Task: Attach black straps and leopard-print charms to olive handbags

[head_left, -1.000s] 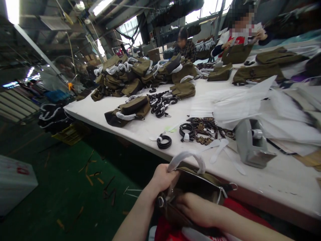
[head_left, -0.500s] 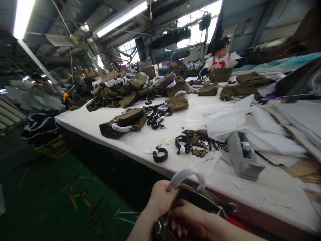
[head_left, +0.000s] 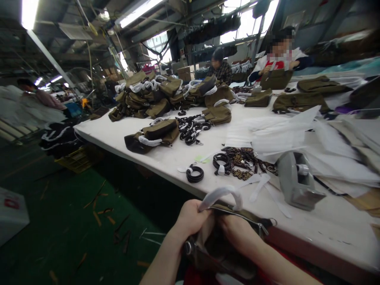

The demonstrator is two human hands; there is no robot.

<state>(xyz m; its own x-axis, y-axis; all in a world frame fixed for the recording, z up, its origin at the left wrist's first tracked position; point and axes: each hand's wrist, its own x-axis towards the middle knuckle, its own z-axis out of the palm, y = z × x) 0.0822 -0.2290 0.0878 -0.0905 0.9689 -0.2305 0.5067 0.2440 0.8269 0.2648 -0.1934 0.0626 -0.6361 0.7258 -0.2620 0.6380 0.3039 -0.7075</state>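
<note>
An olive handbag [head_left: 246, 213] with an unzipped top is held at the table's near edge. My left hand [head_left: 192, 215] is closed on its rim, at the foot of the white-wrapped handle [head_left: 221, 192]. My right hand [head_left: 234, 227] reaches into the bag's mouth; its fingers are hidden inside. The zip pull [head_left: 263, 228] hangs at the right end of the opening. On the table just beyond lies a coiled black strap [head_left: 195, 174] with a white band round it.
A grey tape dispenser [head_left: 299, 180] stands at right by white sheets [head_left: 267, 132]. Patterned straps [head_left: 242, 162] lie left of it. Piled olive bags [head_left: 160, 97] fill the table's far left. Across the table a person [head_left: 279, 55] holds a bag. A yellow crate [head_left: 78, 159] sits on the floor.
My right hand has gone deeper into the bag, and its fingers have passed out of sight. The bag's mouth gapes wider. The whole view has shifted slightly left.
</note>
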